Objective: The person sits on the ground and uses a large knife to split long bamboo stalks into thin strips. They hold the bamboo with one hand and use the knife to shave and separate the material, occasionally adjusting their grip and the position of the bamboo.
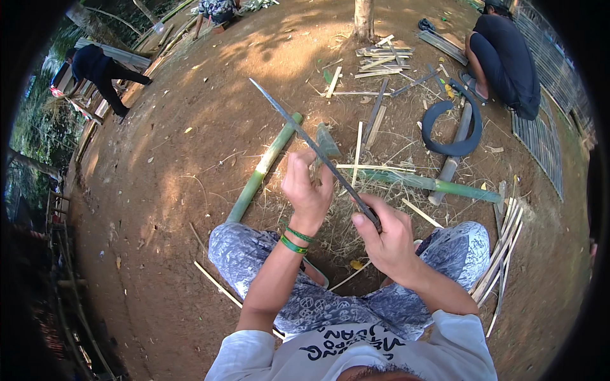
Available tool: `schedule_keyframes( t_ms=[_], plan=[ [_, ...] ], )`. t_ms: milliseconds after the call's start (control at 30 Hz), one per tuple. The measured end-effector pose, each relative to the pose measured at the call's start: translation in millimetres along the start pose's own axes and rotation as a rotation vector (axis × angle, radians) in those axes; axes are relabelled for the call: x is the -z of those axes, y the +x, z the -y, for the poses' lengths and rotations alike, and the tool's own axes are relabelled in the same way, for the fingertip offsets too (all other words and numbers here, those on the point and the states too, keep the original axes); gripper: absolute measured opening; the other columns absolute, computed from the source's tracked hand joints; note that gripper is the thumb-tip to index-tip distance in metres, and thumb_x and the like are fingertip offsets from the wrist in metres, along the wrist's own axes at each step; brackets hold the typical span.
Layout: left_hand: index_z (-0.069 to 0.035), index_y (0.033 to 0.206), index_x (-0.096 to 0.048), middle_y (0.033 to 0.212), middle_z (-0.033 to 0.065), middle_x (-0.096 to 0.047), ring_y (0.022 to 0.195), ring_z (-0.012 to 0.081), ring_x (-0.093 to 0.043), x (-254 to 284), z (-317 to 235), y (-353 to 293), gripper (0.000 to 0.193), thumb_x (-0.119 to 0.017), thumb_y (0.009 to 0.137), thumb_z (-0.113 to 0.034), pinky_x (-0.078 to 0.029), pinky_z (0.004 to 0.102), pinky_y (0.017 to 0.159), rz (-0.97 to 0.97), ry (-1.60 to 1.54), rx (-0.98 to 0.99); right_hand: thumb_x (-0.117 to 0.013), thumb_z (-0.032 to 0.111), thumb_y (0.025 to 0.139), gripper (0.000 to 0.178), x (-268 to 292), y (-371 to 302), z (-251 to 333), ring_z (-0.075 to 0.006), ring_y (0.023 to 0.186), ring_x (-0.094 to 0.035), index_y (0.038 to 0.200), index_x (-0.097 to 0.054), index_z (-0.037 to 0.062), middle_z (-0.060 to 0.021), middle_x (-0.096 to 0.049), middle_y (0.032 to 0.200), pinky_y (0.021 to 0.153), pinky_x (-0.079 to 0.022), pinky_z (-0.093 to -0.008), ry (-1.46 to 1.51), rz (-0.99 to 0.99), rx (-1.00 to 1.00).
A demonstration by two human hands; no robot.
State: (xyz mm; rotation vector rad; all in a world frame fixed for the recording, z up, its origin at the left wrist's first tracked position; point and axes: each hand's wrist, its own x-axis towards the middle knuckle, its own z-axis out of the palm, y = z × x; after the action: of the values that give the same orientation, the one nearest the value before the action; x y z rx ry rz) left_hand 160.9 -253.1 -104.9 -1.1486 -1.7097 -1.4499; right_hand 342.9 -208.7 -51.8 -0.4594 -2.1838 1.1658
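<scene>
My right hand (391, 238) is closed round the near end of a long, slim, dark machete (298, 130). Its blade slants away to the upper left, with the tip over the soil. Beside the blade, my left hand (307, 193) is raised with curled fingers and thumb close to the edge; whatever it may pinch is hidden. A green bamboo pole (262, 171) lies beyond my left knee. Past my hands, another green bamboo piece (467, 191) lies crosswise among shavings and thin pale bamboo strips (381, 167). A greenish translucent piece (327, 141) sits behind the blade.
My crossed legs (356, 311) frame the work spot. A dark curved band (434, 136) lies over a grey bamboo pole (452, 166). Long strips (502, 251) lie by my right knee; more are piled near a tree trunk (363, 22). One person (505, 57) squats at right; others are farther off.
</scene>
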Motion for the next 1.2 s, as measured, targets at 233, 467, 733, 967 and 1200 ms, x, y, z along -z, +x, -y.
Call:
schedule_keyframes(
  t_ms=[233,467,733,967,1200],
  plan=[
    [0.005,0.110,-0.059,0.111,0.0202,-0.064,0.101,0.0290,-0.066,24.9,-14.3,12.0,0.033,-0.065,0.086,-0.017,-0.054,0.0379,0.086,0.126,-0.531,0.164,-0.065,0.022,0.097,0.030,6.9,0.2,-4.1,-0.0313,0.062,-0.068,0.111,-0.063,-0.0041,-0.0176,-0.065,0.073,0.056,-0.050,-0.0391,0.020,0.023,-0.087],
    [0.003,0.100,-0.061,0.106,0.0092,-0.062,0.095,0.0149,-0.065,41.8,-48.7,34.9,0.013,-0.067,0.090,-0.001,-0.058,0.0308,0.081,0.240,-0.631,0.563,-0.068,0.018,0.094,0.028,4.5,-2.2,-3.4,-0.0315,0.065,-0.069,0.110,-0.063,-0.0041,-0.0177,-0.067,0.076,0.057,-0.051,-0.0399,-0.010,-0.001,-0.039],
    [0.004,0.098,-0.059,0.102,0.0071,-0.061,0.091,0.0136,-0.066,42.8,-46.7,35.1,0.009,-0.066,0.091,0.003,-0.060,0.0285,0.077,0.244,-0.599,0.502,-0.071,0.018,0.091,0.030,7.2,-1.0,-4.1,-0.0355,0.070,-0.070,0.111,-0.063,-0.0036,-0.0197,-0.069,0.083,0.060,-0.053,-0.0424,-0.104,-0.010,0.049],
    [0.002,0.105,-0.063,0.105,0.0062,-0.066,0.095,0.0117,-0.062,43.8,-46.3,29.5,0.010,-0.064,0.095,0.000,-0.053,0.0286,0.082,0.229,-0.614,0.530,-0.071,0.018,0.091,0.031,12.5,-0.1,-3.1,-0.0360,0.071,-0.070,0.110,-0.063,-0.0039,-0.0206,-0.069,0.084,0.059,-0.054,-0.0421,-0.093,0.015,0.045],
    [0.005,0.099,-0.060,0.102,0.0074,-0.061,0.090,0.0129,-0.065,43.2,-44.7,30.8,0.010,-0.066,0.091,0.004,-0.060,0.0272,0.076,0.227,-0.575,0.486,-0.071,0.017,0.091,0.029,14.5,0.9,-4.7,-0.0353,0.069,-0.070,0.108,-0.064,-0.0044,-0.0211,-0.069,0.084,0.057,-0.054,-0.0422,-0.103,0.029,0.037]
  ],
)
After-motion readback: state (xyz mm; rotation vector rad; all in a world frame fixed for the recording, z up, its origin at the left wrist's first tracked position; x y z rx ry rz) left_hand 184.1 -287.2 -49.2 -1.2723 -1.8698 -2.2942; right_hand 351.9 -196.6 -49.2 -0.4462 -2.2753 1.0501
